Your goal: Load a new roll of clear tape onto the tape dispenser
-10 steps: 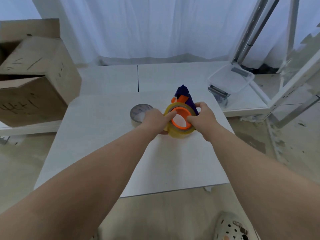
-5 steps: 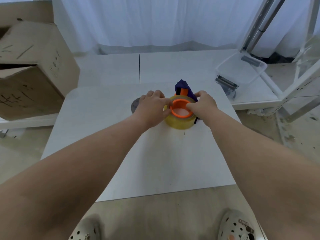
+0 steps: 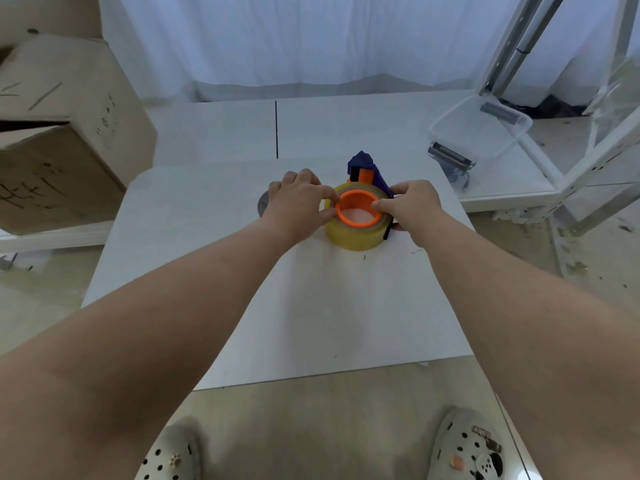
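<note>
A yellowish clear tape roll (image 3: 353,235) lies flat on the white table (image 3: 311,306), seated around the orange hub (image 3: 358,223) of the dark blue tape dispenser (image 3: 367,168). The dispenser lies on its side behind and under the roll. My left hand (image 3: 298,202) grips the roll's left edge, fingertips on the orange rim. On the right side, my right hand (image 3: 412,206) pinches the orange rim and holds the roll and the dispenser frame. A grey used tape core (image 3: 262,207) peeks out behind my left hand, mostly hidden.
A large cardboard box (image 3: 62,133) stands at the left on a low shelf. A clear plastic bin (image 3: 481,133) with metal parts sits at the right rear beside a white metal frame (image 3: 588,140). My feet in clogs are below the table's near edge.
The roll and orange hub went from tilted toward me to lying flat on the table. My left hand shifted over the grey core and both hands press on the roll.
</note>
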Demonstrator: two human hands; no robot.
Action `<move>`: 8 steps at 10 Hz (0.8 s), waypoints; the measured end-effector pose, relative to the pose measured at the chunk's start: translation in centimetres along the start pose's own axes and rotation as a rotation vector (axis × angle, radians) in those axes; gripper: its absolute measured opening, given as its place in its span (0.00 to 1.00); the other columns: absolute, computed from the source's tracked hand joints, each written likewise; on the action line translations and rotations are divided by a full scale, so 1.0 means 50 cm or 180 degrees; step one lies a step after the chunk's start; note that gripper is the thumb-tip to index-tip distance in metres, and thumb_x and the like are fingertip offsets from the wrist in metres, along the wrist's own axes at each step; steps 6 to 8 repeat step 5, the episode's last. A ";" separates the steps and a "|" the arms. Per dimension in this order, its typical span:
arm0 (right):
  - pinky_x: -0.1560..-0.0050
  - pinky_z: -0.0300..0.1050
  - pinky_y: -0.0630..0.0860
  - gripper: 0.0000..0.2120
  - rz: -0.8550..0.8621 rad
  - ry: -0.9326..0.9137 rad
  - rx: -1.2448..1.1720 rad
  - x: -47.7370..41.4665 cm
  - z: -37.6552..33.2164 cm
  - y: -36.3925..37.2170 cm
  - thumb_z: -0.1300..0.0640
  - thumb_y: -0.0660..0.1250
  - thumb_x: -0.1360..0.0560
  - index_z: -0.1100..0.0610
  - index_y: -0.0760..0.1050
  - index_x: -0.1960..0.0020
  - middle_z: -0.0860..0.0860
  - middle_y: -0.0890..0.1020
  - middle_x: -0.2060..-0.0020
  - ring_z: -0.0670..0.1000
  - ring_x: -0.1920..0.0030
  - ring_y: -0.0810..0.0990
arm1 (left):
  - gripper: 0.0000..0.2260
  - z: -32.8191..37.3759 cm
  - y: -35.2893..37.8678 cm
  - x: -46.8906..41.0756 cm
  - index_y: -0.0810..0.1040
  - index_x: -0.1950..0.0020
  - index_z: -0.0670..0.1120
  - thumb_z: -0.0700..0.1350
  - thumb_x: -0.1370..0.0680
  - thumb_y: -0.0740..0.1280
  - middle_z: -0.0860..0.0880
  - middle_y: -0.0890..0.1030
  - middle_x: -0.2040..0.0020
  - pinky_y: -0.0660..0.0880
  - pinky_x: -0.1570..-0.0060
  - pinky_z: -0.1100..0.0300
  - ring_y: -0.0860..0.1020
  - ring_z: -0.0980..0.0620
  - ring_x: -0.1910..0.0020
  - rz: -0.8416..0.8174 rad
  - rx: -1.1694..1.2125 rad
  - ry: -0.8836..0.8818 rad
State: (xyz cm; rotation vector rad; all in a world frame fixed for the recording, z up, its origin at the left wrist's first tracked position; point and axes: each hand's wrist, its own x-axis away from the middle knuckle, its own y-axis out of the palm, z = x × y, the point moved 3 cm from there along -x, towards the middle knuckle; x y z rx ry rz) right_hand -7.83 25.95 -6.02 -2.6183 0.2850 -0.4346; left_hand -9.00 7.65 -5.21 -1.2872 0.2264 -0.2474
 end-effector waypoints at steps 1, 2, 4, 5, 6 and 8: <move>0.46 0.56 0.80 0.20 0.0013 0.0051 -0.0044 0.000 0.006 0.001 0.59 0.74 0.31 0.62 0.76 0.41 0.56 0.80 0.49 0.57 0.47 0.79 | 0.13 0.004 -0.001 0.001 0.77 0.39 0.59 0.57 0.23 0.63 0.48 0.71 0.39 0.60 0.37 0.49 0.65 0.46 0.35 0.0005 -0.0002 -0.0031; 0.47 0.57 0.80 0.20 -0.0003 0.0091 -0.0006 0.002 0.011 -0.002 0.56 0.74 0.31 0.63 0.76 0.42 0.58 0.80 0.47 0.58 0.47 0.79 | 0.14 0.005 -0.002 0.000 0.76 0.38 0.58 0.56 0.23 0.63 0.48 0.71 0.38 0.60 0.37 0.50 0.65 0.46 0.35 0.0015 -0.0027 -0.0017; 0.46 0.55 0.79 0.27 -0.0019 0.0189 0.0223 0.015 0.002 -0.034 0.54 0.73 0.29 0.62 0.69 0.34 0.57 0.75 0.42 0.56 0.49 0.75 | 0.16 0.019 -0.034 0.011 0.75 0.36 0.57 0.57 0.22 0.61 0.48 0.71 0.37 0.60 0.37 0.50 0.64 0.46 0.34 0.0058 -0.0212 0.0236; 0.44 0.56 0.78 0.25 0.0103 0.0112 0.0333 0.051 -0.021 -0.055 0.56 0.71 0.28 0.62 0.69 0.34 0.58 0.75 0.42 0.56 0.49 0.75 | 0.17 0.021 -0.068 0.033 0.74 0.35 0.56 0.58 0.22 0.61 0.47 0.70 0.36 0.59 0.36 0.50 0.64 0.46 0.33 0.0065 -0.0265 0.0189; 0.44 0.56 0.78 0.25 0.0103 0.0112 0.0333 0.051 -0.021 -0.055 0.56 0.71 0.28 0.62 0.69 0.34 0.58 0.75 0.42 0.56 0.49 0.75 | 0.17 0.021 -0.068 0.033 0.74 0.35 0.56 0.58 0.22 0.61 0.47 0.70 0.36 0.59 0.36 0.50 0.64 0.46 0.33 0.0065 -0.0265 0.0189; 0.44 0.56 0.78 0.25 0.0103 0.0112 0.0333 0.051 -0.021 -0.055 0.56 0.71 0.28 0.62 0.69 0.34 0.58 0.75 0.42 0.56 0.49 0.75 | 0.17 0.021 -0.068 0.033 0.74 0.35 0.56 0.58 0.22 0.61 0.47 0.70 0.36 0.59 0.36 0.50 0.64 0.46 0.33 0.0065 -0.0265 0.0189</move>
